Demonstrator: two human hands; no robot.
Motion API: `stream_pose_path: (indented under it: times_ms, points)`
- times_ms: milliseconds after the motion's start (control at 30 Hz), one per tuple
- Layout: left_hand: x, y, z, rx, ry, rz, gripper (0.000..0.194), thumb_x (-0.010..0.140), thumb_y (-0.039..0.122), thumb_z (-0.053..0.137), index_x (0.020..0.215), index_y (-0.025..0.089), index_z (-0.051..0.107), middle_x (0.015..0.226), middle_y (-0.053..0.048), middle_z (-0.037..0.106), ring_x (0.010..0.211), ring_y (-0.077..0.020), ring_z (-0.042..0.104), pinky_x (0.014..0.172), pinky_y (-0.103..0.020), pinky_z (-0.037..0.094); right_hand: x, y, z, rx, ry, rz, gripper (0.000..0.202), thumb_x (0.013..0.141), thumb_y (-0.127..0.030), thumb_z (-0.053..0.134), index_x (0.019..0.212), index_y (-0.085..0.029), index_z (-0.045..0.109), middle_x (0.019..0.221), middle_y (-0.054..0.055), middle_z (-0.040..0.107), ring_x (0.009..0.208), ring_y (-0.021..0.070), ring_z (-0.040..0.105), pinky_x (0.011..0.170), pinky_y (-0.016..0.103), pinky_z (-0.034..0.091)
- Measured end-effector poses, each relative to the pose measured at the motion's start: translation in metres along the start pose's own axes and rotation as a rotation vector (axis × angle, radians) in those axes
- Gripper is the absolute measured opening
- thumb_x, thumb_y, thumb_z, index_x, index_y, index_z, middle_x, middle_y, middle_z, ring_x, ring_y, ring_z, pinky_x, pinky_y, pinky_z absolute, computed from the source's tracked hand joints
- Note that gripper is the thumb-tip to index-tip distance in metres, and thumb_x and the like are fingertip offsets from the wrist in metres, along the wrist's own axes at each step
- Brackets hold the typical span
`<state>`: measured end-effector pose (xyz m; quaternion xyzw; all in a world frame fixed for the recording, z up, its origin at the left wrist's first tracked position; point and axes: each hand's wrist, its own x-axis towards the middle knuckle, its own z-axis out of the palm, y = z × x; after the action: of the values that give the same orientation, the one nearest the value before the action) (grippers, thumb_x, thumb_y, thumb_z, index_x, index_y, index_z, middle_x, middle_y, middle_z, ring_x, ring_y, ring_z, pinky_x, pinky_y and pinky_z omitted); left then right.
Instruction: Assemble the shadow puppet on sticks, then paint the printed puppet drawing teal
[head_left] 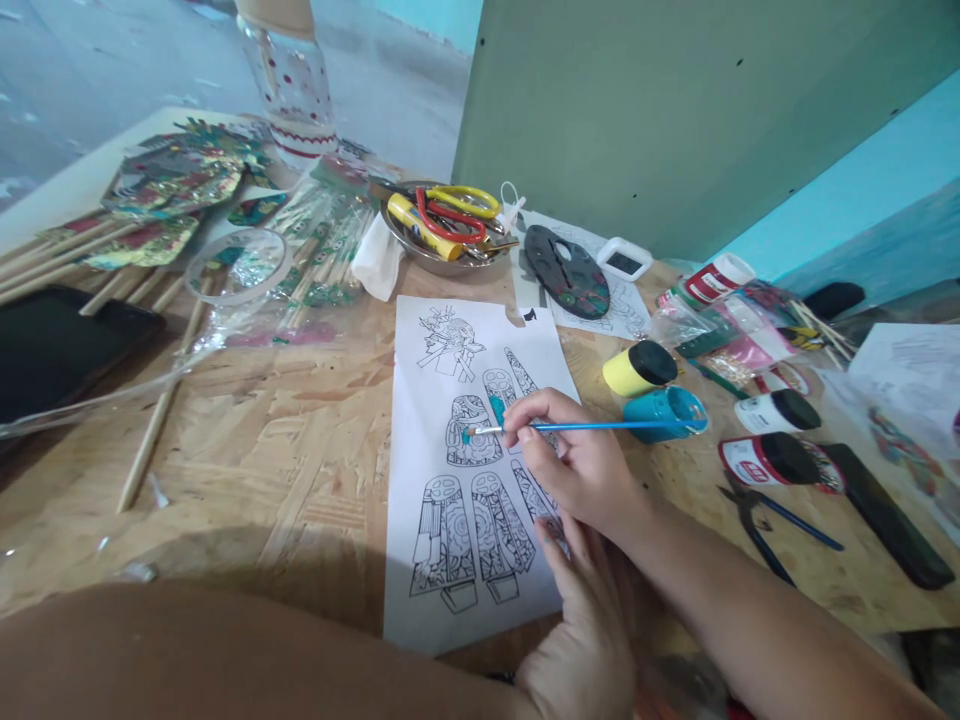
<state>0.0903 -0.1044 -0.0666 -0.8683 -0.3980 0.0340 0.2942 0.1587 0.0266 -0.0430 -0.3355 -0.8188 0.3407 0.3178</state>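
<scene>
A sheet of white paper (409, 450) lies on the wooden board, printed with black outlines of patterned puppet-like parts. Pinched in my right hand (581, 460) is a thin blue paintbrush (600, 427). Its tip touches the torso shape, where a small teal patch shows; more teal paint marks the arm shape beside it. My left hand (581, 630) rests on the sheet's lower right edge, its visible fingers stretched out and holding nothing. Just right of the brush hand is an open jar of teal paint (651, 415), behind the brush handle's end. A yellow paint jar (630, 370) with a black lid lies near it.
A metal bowl (442, 262) with scissors and a glue stick stands behind the paper, beside a dark palette (566, 272). Left are painted cutouts on sticks (172, 185), a tape roll (238, 268), a phone (60, 345) and a bottle (289, 85). Pliers (757, 525) lie at right.
</scene>
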Motion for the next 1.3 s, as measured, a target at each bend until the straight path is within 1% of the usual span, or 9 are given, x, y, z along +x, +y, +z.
stream_pose_path:
  times_ms: [200, 267, 367, 467, 667, 767, 900, 1067, 1300]
  points:
    - [0.001, 0.004, 0.002, 0.206, -0.037, 0.029, 0.043, 0.093, 0.042, 0.057, 0.128, 0.018, 0.055, 0.128, -0.01, 0.06, 0.111, -0.0238, 0.061, 0.09, -0.048, 0.055, 0.0, 0.0, 0.0, 0.007, 0.017, 0.014, 0.012, 0.087, -0.014, 0.052, 0.091, -0.023, 0.058, 0.081, -0.001, 0.061, 0.079, 0.0141, 0.061, 0.074, 0.031, 0.049]
    - [0.002, 0.007, 0.004, 0.285, -0.052, 0.046, 0.047, 0.093, 0.044, 0.056, 0.133, 0.018, 0.052, 0.131, -0.011, 0.059, 0.113, -0.0245, 0.061, 0.091, -0.049, 0.056, -0.001, 0.0, 0.0, 0.014, 0.03, 0.024, 0.011, 0.087, -0.014, 0.052, 0.09, -0.023, 0.058, 0.08, -0.001, 0.061, 0.079, 0.0148, 0.061, 0.074, 0.032, 0.049]
    - [0.003, 0.013, 0.007, 0.392, -0.068, 0.084, 0.055, 0.097, 0.046, 0.041, 0.146, 0.021, 0.041, 0.135, -0.016, 0.059, 0.118, -0.0307, 0.063, 0.089, -0.056, 0.058, -0.002, 0.001, 0.0, 0.049, 0.052, 0.032, 0.012, 0.087, -0.015, 0.052, 0.092, -0.023, 0.059, 0.079, -0.001, 0.061, 0.079, 0.016, 0.061, 0.077, 0.035, 0.05]
    - [0.004, 0.018, 0.008, 0.442, -0.084, 0.137, 0.063, 0.094, 0.042, 0.023, 0.153, 0.021, 0.032, 0.136, -0.019, 0.061, 0.119, -0.037, 0.063, 0.082, -0.062, 0.059, -0.003, 0.002, -0.001, 0.065, 0.038, -0.006, 0.015, 0.086, -0.013, 0.052, 0.093, -0.024, 0.059, 0.082, -0.001, 0.062, 0.084, 0.0171, 0.062, 0.08, 0.036, 0.051]
    - [0.005, 0.022, 0.01, 0.493, -0.117, 0.209, 0.067, 0.091, 0.038, 0.019, 0.154, 0.017, 0.029, 0.139, -0.02, 0.059, 0.116, -0.0362, 0.064, 0.077, -0.056, 0.061, 0.001, 0.0, -0.001, 0.013, -0.016, -0.02, 0.015, 0.082, -0.011, 0.05, 0.088, -0.023, 0.057, 0.08, -0.001, 0.06, 0.083, 0.0168, 0.061, 0.076, 0.035, 0.05]
    - [0.005, 0.023, 0.011, 0.498, -0.118, 0.223, 0.067, 0.09, 0.037, 0.021, 0.154, 0.019, 0.028, 0.142, -0.019, 0.057, 0.117, -0.036, 0.064, 0.075, -0.055, 0.062, 0.0, 0.0, -0.001, 0.003, -0.001, -0.016, 0.014, 0.082, -0.011, 0.05, 0.086, -0.023, 0.056, 0.078, 0.0, 0.059, 0.082, 0.017, 0.06, 0.074, 0.036, 0.05]
    - [0.005, 0.023, 0.013, 0.436, -0.119, 0.222, 0.066, 0.091, 0.034, 0.022, 0.155, 0.02, 0.026, 0.143, -0.019, 0.055, 0.12, -0.0371, 0.062, 0.08, -0.06, 0.059, -0.002, 0.0, -0.002, 0.026, 0.024, -0.045, 0.015, 0.084, -0.012, 0.051, 0.089, -0.024, 0.058, 0.081, 0.0, 0.061, 0.086, 0.0182, 0.061, 0.078, 0.037, 0.05]
    - [0.005, 0.023, 0.013, 0.355, -0.108, 0.218, 0.064, 0.092, 0.036, 0.023, 0.154, 0.021, 0.029, 0.141, -0.019, 0.058, 0.118, -0.0383, 0.063, 0.08, -0.062, 0.059, -0.001, 0.0, -0.001, 0.002, 0.002, -0.032, 0.015, 0.084, -0.011, 0.051, 0.089, -0.023, 0.058, 0.083, 0.0, 0.062, 0.088, 0.0181, 0.062, 0.08, 0.037, 0.049]
    - [0.004, 0.021, 0.014, 0.301, -0.087, 0.189, 0.062, 0.092, 0.034, 0.032, 0.153, 0.02, 0.033, 0.14, -0.02, 0.058, 0.121, -0.0382, 0.061, 0.083, -0.063, 0.057, -0.003, 0.002, -0.001, -0.008, 0.058, 0.009, 0.014, 0.084, -0.011, 0.05, 0.087, -0.023, 0.057, 0.08, 0.0, 0.059, 0.084, 0.0179, 0.061, 0.077, 0.037, 0.049]
